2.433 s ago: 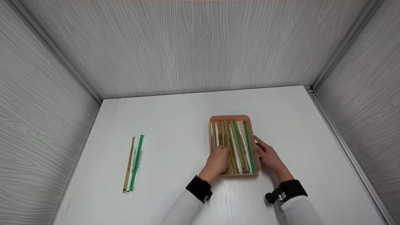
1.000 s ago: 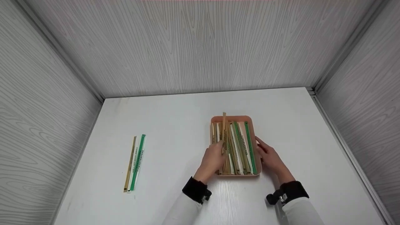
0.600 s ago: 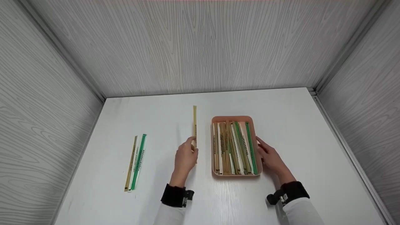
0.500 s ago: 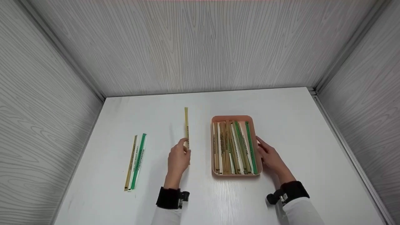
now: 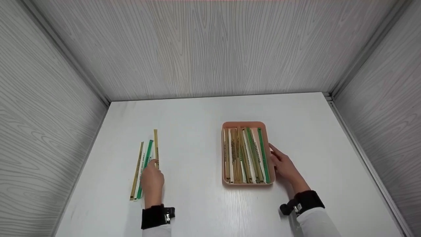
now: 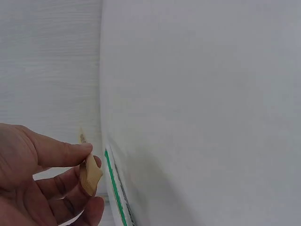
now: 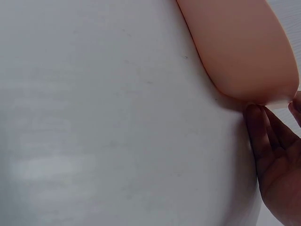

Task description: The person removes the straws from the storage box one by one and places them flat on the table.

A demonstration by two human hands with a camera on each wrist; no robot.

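Note:
In the head view my left hand (image 5: 152, 177), at the left of the table, pinches a slim gold paper-wrapped stick (image 5: 156, 141) between thumb and fingers, its far end pointing away from me. The left wrist view shows the wrapper's near end (image 6: 90, 174) in the fingertips. Beside and partly under the hand lie a gold wrapped stick (image 5: 136, 171), a white one and a green one (image 5: 148, 152). My right hand (image 5: 285, 166) rests its fingers against the right wall of a pink tray (image 5: 245, 124); in the right wrist view, fingertips (image 7: 255, 110) touch the tray's lower edge.
Several gold, white and green wrapped sticks (image 5: 246, 158) lie lengthwise in the tray, some overlapping. The white table (image 5: 194, 138) runs to a grey wood-grain panel (image 5: 210, 49) at the back, with similar panels at left and right.
My left hand took a gold wrapped stick out of the tray and carried it left across the table to beside the three sticks. The right hand stayed at the tray.

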